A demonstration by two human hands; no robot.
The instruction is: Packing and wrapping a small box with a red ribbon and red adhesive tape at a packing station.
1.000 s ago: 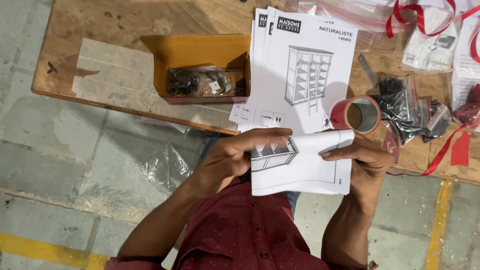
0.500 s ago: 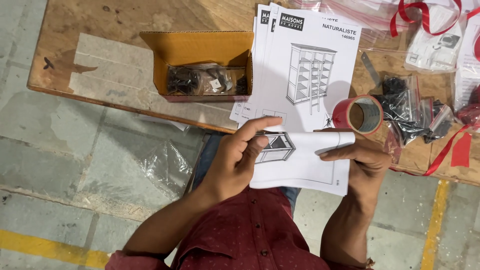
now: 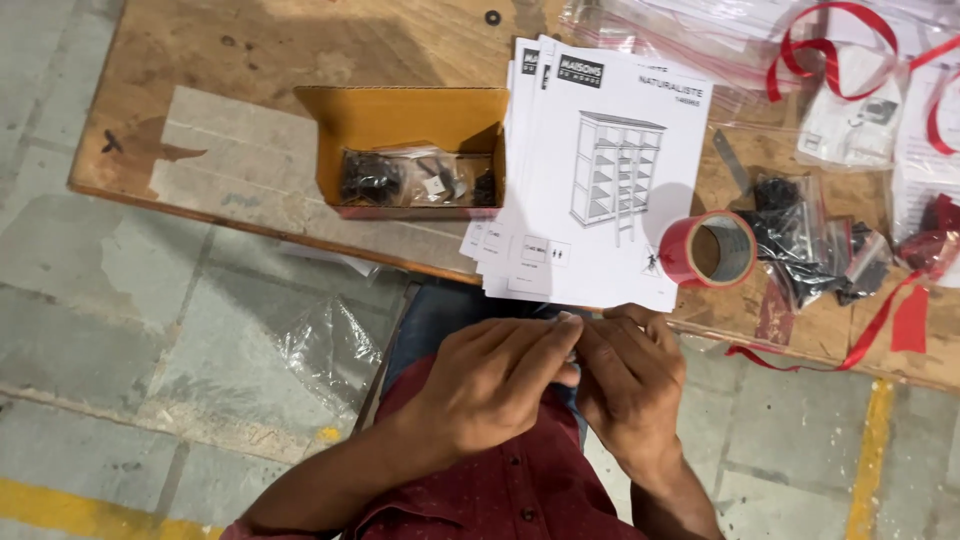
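Observation:
My left hand [image 3: 490, 385] and my right hand [image 3: 630, 375] are pressed together over my lap, just below the table's front edge. Their fingers are curled around a folded white paper, which is almost wholly hidden; only a sliver [image 3: 572, 322] shows at the fingertips. Right above the hands, a stack of white instruction sheets [image 3: 600, 170] with a drawing of a shelf unit lies on the wooden table [image 3: 230, 60] and hangs over its edge.
An open cardboard box [image 3: 400, 120] holds small bags of dark hardware [image 3: 410, 180]. A red tape roll [image 3: 708, 250] stands right of the sheets, beside more hardware bags [image 3: 810, 240] and red ribbon [image 3: 880, 330]. Crumpled clear plastic [image 3: 320, 350] lies on the concrete floor.
The folded paper was held open and plainly visible between both hands. Both hands have since closed together over it, and it is almost hidden.

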